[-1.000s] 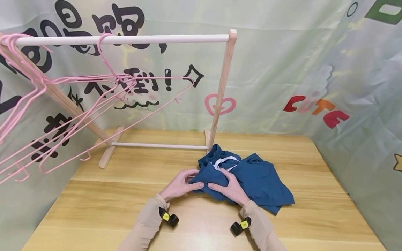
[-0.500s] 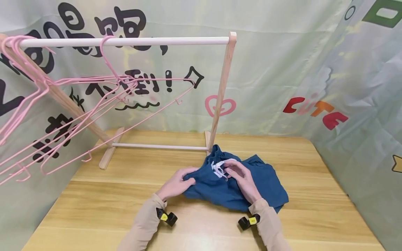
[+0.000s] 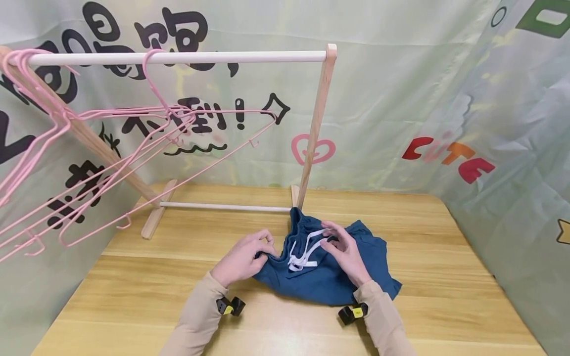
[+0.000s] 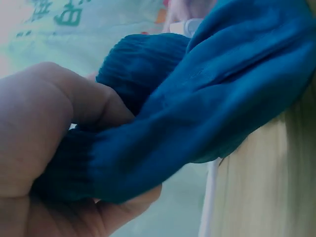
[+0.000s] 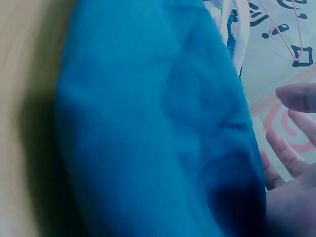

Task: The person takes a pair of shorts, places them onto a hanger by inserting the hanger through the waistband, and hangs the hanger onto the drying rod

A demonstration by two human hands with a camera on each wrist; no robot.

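A pair of blue shorts [image 3: 320,282] with a gathered elastic waistband lies bunched on the table. My left hand [image 3: 245,256] grips the near left end of the waistband, and in the left wrist view the fabric [image 4: 143,153] passes between thumb and fingers. A white drawstring [image 3: 303,259] hangs in loops and a knot over the front of the shorts. My right hand [image 3: 345,249] hovers over the shorts beside the drawstring loop. In the right wrist view its fingers [image 5: 284,153] are spread and relaxed with nothing pinched between them.
A wooden rack with a white top rail [image 3: 240,57] stands at the back left, its right post [image 3: 317,123] just behind the shorts. Several pink hangers [image 3: 151,148] hang from the rail on the left. A printed cloth backdrop [image 3: 378,99] surrounds the wooden table [image 3: 445,277].
The left hand has drawn the waistband to the left and toward me. The right hand has moved from the waistband to above the drawstring, which now hangs farther left and lower.
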